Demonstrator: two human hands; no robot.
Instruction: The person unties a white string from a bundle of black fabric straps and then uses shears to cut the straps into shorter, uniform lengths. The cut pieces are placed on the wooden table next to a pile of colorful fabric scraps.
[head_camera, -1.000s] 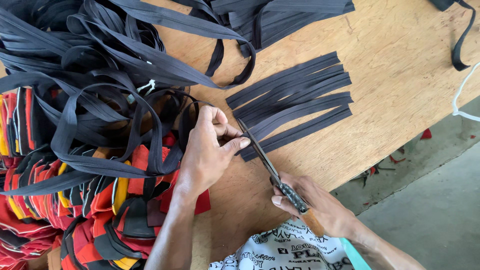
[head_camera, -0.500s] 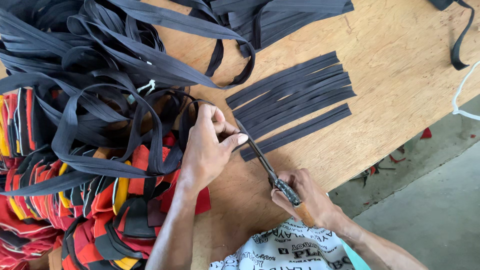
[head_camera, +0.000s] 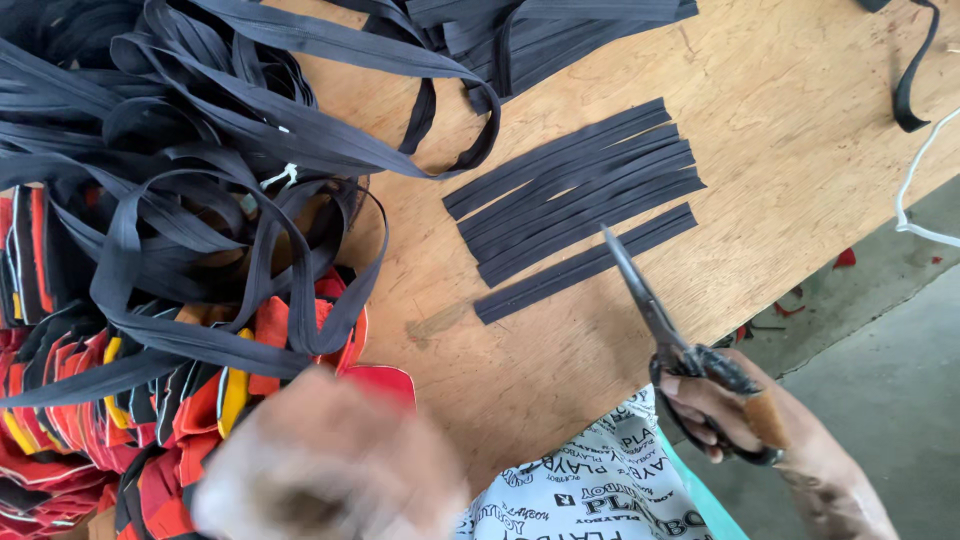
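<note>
Head view | right hand (head_camera: 735, 415) grips dark scissors (head_camera: 660, 325) – blades shut | left hand (head_camera: 325, 465) blurred – grip unclear

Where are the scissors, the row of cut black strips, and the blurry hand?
scissors (head_camera: 655, 320): head view, on the blades just above the pivot.
cut black strips (head_camera: 570, 195): head view, on the middle of the row lying on the wooden table.
left hand (head_camera: 325, 465): head view, on the middle of the blurred hand.

one scissors (head_camera: 650, 305) — two hands, left hand (head_camera: 325, 465), right hand (head_camera: 730, 410)
</note>
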